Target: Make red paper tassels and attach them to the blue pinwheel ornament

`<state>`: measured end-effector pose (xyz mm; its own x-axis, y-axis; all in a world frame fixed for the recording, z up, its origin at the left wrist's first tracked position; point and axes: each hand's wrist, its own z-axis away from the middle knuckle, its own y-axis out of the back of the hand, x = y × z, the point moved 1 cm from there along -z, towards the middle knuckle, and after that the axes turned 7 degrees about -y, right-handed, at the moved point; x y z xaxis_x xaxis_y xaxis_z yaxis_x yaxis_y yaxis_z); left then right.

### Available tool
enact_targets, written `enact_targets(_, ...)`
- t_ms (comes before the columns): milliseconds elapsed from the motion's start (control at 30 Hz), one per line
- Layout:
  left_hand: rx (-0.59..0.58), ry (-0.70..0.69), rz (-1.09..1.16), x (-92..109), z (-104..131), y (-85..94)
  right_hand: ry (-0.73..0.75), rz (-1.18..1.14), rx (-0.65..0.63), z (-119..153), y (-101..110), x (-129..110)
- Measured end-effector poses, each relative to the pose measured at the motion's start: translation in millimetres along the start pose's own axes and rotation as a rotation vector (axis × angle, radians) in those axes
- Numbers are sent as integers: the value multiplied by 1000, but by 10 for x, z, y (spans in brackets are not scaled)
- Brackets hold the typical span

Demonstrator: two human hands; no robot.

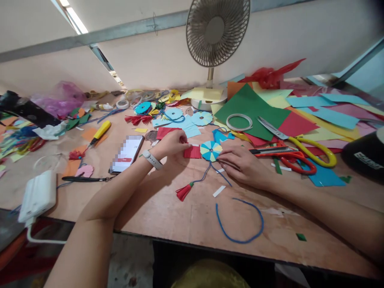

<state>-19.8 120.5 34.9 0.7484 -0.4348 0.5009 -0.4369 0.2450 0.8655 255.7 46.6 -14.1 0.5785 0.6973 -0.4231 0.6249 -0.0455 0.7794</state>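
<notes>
Working mid-worktop, we have both hands at the red fringed paper and the blue-and-yellow disc.
From the head view, here's our left hand, fingers drawn in narrow, thumb on the red fringed paper; whether it's pinched, we can't tell. And there's our right hand, palm down, fingers loosely bent at the right rim of the blue-and-yellow disc; we can't tell whether they grip it. The disc lies just beside the red paper, blue cords running towards the front edge, one ending in a red tassel. Nearer that edge, a loose blue cord curves round! Left of our left hand, a phone; beyond our right forearm, yellow-handled scissors; at the back edge, a fan.
</notes>
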Motion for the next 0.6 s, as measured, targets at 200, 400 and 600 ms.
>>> enact_targets(200, 89, 33, -37, 45, 66, 293, -17, -41, 7, -18, 31, -6)
enact_targets(400, 328, -33, -17, 129, 192, 583, 130, -74, -307, -6, 108, -178)
enact_targets(600, 359, -83, 80, 228, 280, 733, 141, 70, -629, -97, -75, -285)
